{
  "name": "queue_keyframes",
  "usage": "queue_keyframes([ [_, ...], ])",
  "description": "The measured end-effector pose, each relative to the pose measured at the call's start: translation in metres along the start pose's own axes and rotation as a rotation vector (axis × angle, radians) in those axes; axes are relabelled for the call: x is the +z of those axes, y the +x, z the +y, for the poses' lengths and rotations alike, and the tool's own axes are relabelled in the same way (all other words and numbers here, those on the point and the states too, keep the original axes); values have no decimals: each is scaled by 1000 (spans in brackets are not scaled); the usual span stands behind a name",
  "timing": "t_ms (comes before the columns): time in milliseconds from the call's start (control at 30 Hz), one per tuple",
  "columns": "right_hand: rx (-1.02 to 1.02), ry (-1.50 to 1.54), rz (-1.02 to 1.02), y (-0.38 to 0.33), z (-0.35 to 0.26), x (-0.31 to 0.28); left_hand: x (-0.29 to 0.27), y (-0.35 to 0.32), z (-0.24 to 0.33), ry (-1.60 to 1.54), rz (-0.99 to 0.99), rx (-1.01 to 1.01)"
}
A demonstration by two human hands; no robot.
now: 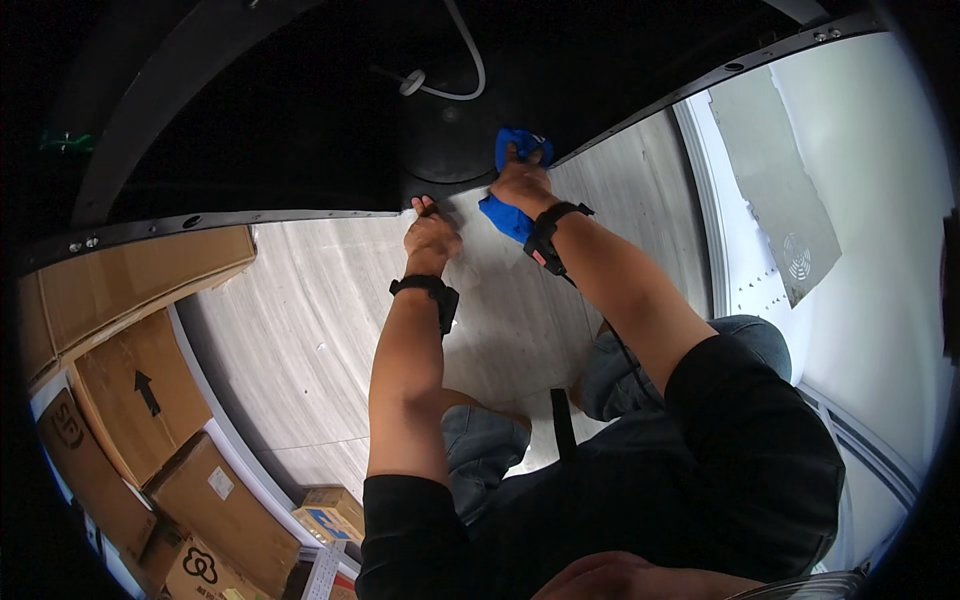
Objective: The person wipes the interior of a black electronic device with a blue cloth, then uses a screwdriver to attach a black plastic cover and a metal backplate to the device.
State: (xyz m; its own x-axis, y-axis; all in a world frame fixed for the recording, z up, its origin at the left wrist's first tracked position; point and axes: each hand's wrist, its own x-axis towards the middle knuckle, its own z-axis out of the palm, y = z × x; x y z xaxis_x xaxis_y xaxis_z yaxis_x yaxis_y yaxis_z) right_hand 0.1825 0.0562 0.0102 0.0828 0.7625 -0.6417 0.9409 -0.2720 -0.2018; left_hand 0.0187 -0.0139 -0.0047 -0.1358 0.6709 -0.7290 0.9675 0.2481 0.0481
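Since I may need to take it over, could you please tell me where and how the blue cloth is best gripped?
Probably by pinching the lower flap of the blue cloth, coming from the left: that flap sticks out past the right hand, which covers the cloth's middle, while the black wristband crowds the flap's right side.

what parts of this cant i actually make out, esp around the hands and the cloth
Middle of the blue cloth: head view, covered by the right hand.
Some fingers of the left hand: head view, hidden by the back of the hand.
Upper end of the white cord: head view, cut off by the top edge.
Space beyond the black rail: head view, mostly lost in darkness.
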Motion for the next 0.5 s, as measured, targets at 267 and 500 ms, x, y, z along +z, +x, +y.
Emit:
queue_keyframes([
  [267, -284, -258, -82, -29, -33, 30, 4, -1, -5, -20, 42, -2],
  [500, -275, -164, -92, -27, -1, 21, 9, -2, -14, -21, 35, 15],
])
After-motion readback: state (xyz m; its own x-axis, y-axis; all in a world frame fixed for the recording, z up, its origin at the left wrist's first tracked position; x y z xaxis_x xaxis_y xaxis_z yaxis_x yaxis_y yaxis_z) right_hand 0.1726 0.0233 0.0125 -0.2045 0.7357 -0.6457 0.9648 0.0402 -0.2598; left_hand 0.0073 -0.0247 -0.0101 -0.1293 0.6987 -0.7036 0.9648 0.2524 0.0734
